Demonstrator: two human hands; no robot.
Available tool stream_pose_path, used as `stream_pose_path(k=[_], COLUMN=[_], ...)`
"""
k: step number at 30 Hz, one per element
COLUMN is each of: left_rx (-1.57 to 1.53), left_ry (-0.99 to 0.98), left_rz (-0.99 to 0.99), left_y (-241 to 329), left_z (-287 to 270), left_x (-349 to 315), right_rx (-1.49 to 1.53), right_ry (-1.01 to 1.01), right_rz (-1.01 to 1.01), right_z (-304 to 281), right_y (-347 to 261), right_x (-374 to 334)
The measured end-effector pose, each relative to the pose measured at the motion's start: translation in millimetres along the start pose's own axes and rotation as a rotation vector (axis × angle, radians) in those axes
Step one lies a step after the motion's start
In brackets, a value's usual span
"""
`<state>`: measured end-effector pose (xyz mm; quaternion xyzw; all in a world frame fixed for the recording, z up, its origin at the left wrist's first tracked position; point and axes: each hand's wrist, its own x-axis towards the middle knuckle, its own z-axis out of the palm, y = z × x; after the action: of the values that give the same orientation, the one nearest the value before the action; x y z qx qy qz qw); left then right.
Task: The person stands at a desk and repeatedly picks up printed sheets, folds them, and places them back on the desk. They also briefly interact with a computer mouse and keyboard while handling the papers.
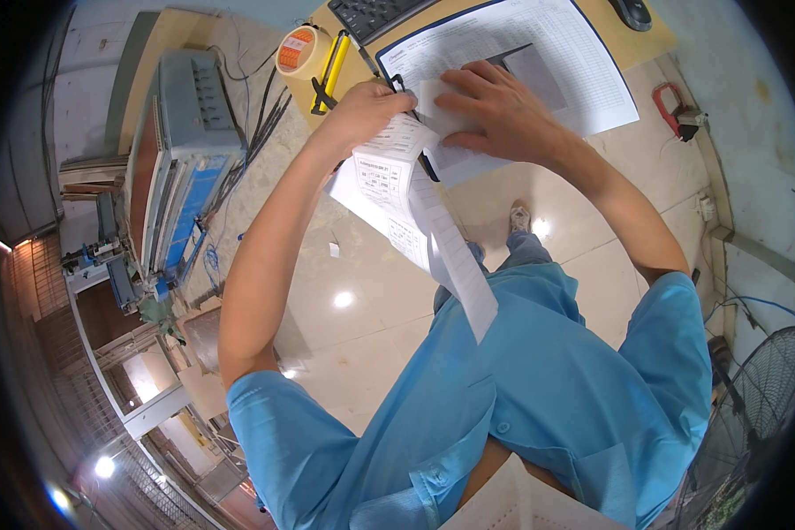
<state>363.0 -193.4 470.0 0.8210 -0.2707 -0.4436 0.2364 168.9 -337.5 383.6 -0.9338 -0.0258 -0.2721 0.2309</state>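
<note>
- A blue short-sleeved shirt (539, 380) is filling the lower part of the view, closest to the lens, with both bare forearms reaching up from it.
- The left hand (367, 110) is pinching the upper edge of a long printed label strip (415, 212), fingers closed on it.
- The strip is hanging from that grip down past the table edge, curling toward the shirt.
- The right hand (495, 110) is lying flat, fingers spread, pressing a white slip (437, 102) onto a printed sheet (556, 53) on the wooden table (649, 40).
- An orange tape roll (298, 50) and a yellow-handled tool (331, 71) are sitting just left of the hands.
- A dark keyboard (375, 13) is lying above them.
</note>
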Motion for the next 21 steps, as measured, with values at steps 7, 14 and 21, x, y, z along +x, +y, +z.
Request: stream_pose_path(k=[7, 14, 21], left_rx=[0.138, 0.206, 0.247], left_ry=[0.078, 0.118, 0.136], left_rz=[0.088, 0.045, 0.105], left_y=[1.3, 1.9, -4.1], left_z=[5.3, 3.6, -1.6], left_x=[4.7, 8.9, 13.3], right_rx=[-0.082, 0.084, 0.136], right_ry=[-0.003, -0.088, -0.093], right_rz=[0.202, 0.272, 0.249], right_z=[-6.9, -8.7, -0.6], right_y=[-12.0, -7.8, -2.3], right_x=[4.6, 10.1, 21.1])
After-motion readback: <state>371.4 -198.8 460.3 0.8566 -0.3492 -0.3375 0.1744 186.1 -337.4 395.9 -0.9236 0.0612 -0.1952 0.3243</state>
